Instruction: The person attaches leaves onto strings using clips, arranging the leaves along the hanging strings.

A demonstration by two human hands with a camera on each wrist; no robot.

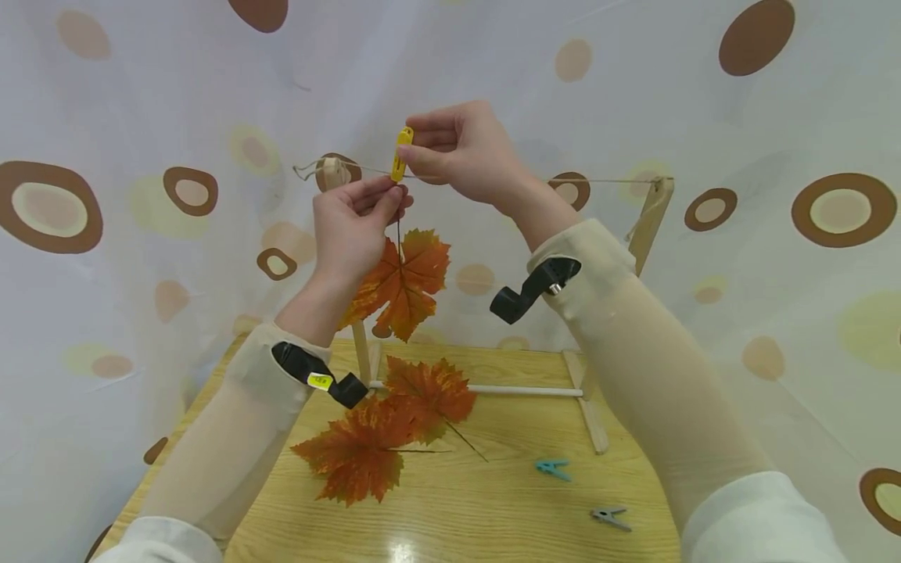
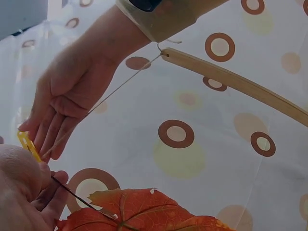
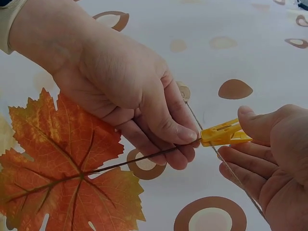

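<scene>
**Pinching yellow clip (image 1: 400,156) and leaf stem (image 3: 118,165) at string (image 1: 598,181)**

With right hand (image 1: 468,148): gripping the yellow clip by its handle end, thumb to fingertips, nearly closed, other fingers loosely bent. Pointing clip nose down at string in head view. Can't tell about bite on string or stem.

With left hand (image 1: 352,227): pinching stem near its top end between thumb and forefinger, no visible gap, right at clip nose.

Below left fingers: orange-red hanging leaf (image 1: 418,274), partly behind left hand in head view, clear of table (image 1: 493,516).

Further out: string, running between post tops of wooden frame (image 1: 651,219). At frame base, pale crossbar (image 1: 528,390).

On table: upper loose leaf (image 1: 432,399), overlapping lower loose leaf (image 1: 359,457), with stems out to the right. Right of those: blue-green clip (image 1: 552,469), then grey clip (image 1: 610,517) nearer the viewer. Behind everything: spotted backdrop (image 1: 774,117).
</scene>
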